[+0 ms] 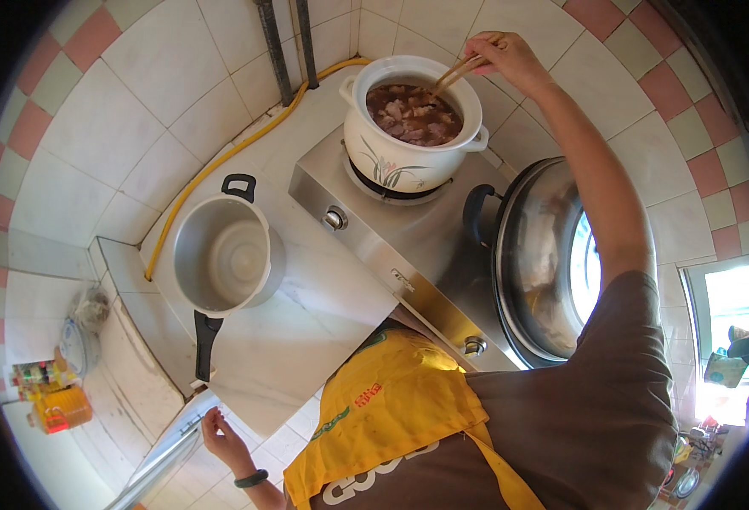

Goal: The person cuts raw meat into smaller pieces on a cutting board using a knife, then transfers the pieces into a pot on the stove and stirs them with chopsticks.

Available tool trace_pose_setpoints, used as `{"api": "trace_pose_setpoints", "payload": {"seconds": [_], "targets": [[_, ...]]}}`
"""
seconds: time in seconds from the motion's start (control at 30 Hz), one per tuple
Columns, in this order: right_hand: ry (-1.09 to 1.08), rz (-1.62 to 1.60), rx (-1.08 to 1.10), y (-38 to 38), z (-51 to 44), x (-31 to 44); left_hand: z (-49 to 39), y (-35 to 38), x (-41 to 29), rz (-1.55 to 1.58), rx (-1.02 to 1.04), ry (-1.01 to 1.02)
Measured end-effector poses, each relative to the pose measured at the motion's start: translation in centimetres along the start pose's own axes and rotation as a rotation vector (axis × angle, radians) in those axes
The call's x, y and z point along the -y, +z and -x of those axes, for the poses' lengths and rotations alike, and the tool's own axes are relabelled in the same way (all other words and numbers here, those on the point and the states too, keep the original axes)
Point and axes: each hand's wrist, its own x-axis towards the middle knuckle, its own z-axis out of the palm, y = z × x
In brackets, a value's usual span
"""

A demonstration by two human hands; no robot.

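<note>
My right hand (501,58) grips a pair of wooden chopsticks (456,75) above the far side of the stove. Their tips reach into a white ceramic pot (384,156) with a painted flower and leaves on its side. Chunks of meat (413,118) lie in dark reddish liquid inside it; the chopsticks' ends are lost among them. The pot sits on the burner of a stainless-steel gas stove (413,220). Low on the left, my left hand (224,440) hangs beside the counter's edge with nothing in it, its fingers loosely curled and a bangle on the wrist.
An uncovered pressure-cooker pot (228,255) stands on the marble counter (304,338), its black long handle (206,347) towards me. A large lidded metal pan (534,255) occupies the stove's right side. A yellow gas hose (202,175) runs along the wall. Bottled oil (62,409) stands far left.
</note>
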Motion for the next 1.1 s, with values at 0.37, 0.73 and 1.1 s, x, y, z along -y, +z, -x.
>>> {"api": "trace_pose_setpoints", "payload": {"seconds": [0.37,0.73,1.1], "targets": [[0.071,0.105,-0.07,4.4,-0.6,-4.5,0.3,0.0,0.4,-0.034,-0.009,0.012],[0.032,-0.12,-0.131,1.9,0.4,-3.0,0.1,0.1,0.6,-0.001,0.013,-0.025],[-0.106,-0.057,0.012,3.0,5.6,2.9,-2.4,-2.1,-4.1,0.025,-0.053,0.052]]}}
